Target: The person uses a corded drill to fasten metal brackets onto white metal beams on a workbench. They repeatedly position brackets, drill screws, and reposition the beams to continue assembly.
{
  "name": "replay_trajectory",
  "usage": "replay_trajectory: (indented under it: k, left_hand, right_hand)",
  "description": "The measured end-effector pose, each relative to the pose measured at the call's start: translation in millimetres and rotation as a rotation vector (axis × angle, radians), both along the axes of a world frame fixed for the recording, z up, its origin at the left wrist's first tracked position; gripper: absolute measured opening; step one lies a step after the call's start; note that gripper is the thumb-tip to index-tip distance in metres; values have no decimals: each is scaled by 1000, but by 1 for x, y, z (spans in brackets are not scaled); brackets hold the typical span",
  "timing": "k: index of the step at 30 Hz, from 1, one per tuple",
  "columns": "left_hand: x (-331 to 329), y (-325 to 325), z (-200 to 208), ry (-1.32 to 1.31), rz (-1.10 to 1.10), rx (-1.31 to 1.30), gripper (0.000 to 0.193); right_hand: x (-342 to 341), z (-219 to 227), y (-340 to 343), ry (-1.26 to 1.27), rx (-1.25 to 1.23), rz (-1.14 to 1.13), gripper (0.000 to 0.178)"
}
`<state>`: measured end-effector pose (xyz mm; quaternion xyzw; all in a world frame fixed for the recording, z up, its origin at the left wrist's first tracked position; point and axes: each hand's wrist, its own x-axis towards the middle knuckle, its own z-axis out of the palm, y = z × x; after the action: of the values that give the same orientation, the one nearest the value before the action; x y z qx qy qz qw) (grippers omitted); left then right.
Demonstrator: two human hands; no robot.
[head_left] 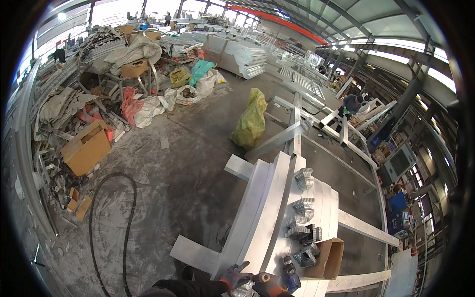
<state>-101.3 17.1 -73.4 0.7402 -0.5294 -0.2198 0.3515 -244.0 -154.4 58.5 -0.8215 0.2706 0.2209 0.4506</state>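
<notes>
My left hand [234, 277], in a dark glove with an orange cuff, is at the lower edge above a white metal beam [264, 210]. Its fingers are stretched apart. Close beside it my right hand [272, 286], also gloved, has its fingers bent by a small tan round piece [263, 278]; its grip is partly hidden. Below and between both hands shows a silver metal fitting [243, 290], cut off by the frame. A blue and black cordless drill [291, 275] lies right of my right hand. Several similar ribbed fittings [304, 210] sit along the beams.
An open cardboard box [328, 258] stands right of the drill. Long metal frames reach far right, where a co-worker [351, 105] bends over. A yellow-green sack [250, 119] stands beyond the beams. A black hose [132, 198] loops over the floor; scrap and a carton [86, 148] lie left.
</notes>
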Motion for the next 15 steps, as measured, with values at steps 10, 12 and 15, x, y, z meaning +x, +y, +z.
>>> replay_trajectory:
  k: [10, 12, 15]
  left_hand:
    - [-10, -4, -20, 112, 56, 34, 50]
    - [-13, -3, -23, -32, 114, -118, 51]
    - [-13, -3, -20, 0, 74, 56, 52]
  right_hand:
    - [-13, -52, -2, 13, -114, 106, 44]
    - [-13, -42, 1, 40, -120, 99, 45]
    - [-7, -24, 6, 19, -105, 75, 45]
